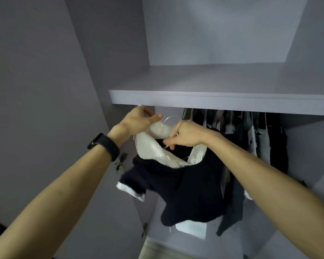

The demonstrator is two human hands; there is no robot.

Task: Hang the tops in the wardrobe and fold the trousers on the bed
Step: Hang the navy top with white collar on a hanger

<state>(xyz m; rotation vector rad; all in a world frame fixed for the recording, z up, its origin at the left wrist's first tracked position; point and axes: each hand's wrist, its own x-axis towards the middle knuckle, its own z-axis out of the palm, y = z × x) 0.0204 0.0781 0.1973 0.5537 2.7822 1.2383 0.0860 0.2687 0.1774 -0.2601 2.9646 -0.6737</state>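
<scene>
I'm on the hanging step. The navy top (pixel 185 184), with its white collar and cuffs, sits on a wire hanger (pixel 167 119). It is held up inside the wardrobe (pixel 213 34), just under the shelf (pixel 213 100) and left of the hanging clothes (pixel 251 135). My left hand (pixel 137 119) grips the collar high up beside the hook, fingers curled close under the shelf, thumb stretched toward the hook. My right hand (pixel 185 134) has its fingers curled in a pinch at the neckline; I cannot tell whether the hanger's wire is in that pinch too. The hook is over nothing that I can see, and the rail is hidden behind the shelf edge. As I judge it, the hook next has to go up and over that unseen rail, in the gap left of the other garments. Then both hands should let go gently so the top does not slide off. The trousers and the bed are out of view
</scene>
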